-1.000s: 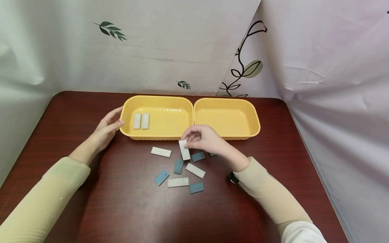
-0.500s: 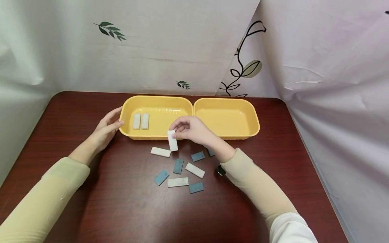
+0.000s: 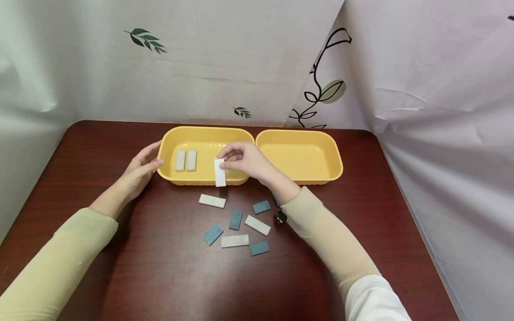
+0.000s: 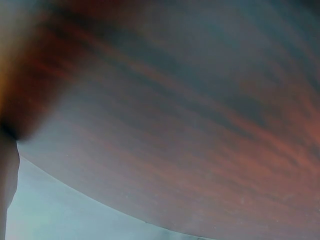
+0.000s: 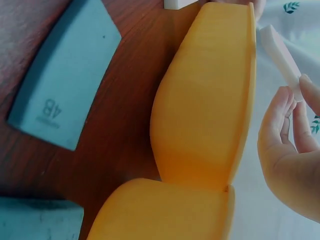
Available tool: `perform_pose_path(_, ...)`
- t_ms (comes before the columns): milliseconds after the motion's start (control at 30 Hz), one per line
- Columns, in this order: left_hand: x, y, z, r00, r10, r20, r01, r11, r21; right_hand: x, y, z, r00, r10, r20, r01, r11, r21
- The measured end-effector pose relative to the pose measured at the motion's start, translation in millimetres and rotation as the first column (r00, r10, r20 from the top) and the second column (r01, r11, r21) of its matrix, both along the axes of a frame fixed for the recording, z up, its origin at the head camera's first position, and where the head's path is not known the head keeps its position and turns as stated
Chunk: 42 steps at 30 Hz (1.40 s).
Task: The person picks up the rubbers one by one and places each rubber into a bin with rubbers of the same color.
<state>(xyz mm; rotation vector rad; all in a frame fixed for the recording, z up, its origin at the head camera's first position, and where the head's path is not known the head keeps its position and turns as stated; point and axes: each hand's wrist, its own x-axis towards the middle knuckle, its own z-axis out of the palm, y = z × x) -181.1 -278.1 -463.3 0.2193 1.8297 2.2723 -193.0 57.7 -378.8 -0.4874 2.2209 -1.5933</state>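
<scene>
While it's held up in the air around the front rim of the left tray, the white block is easy to make out: a plain, flat, rectangular slab with crisp edges, tilted with its long side angling down from the fingers. No lettering I can spot on its visible faces. The right hand has it pinched at the upper end between thumb and fingers. The left hand isn't clutching anything, just resting extended fingers and a thumb against the left end of that tray.

Inside the left tray are 2 white blocks side by side, slightly apart. The right tray sits right alongside, same yellow.

Out front on the dark red-brown table there's a scatter of 3 more white pieces and 5 blue pieces, with 1 blue partly hidden by the right arm. As for writing, the right wrist view shows a blue-green block printed with what looks like 4B or 48, plus a smaller line too blurry to read.
</scene>
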Motion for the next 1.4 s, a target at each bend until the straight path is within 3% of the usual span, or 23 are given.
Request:
perform_pose_path(667,-0.9,0,-0.6,1.0,0.001,0.0,-0.001,1.0,0.005,-25.8,-20,-19.6,0.981,-0.14,0.136,0.16,0.976,-0.145)
perform_pose_path(1100,-1.0,0,-0.3,1.0,-0.003,-0.008,0.003,1.0,0.019,-37.9,-38,-31.4,0.965,-0.183,0.188,0.208,0.97,-0.124)
perform_pose_path(1400,-0.7,0,-0.3,1.0,0.002,0.002,-0.002,1.0,0.016,-46.3,-44,-39.0,0.941,-0.215,0.262,0.245,0.966,-0.087)
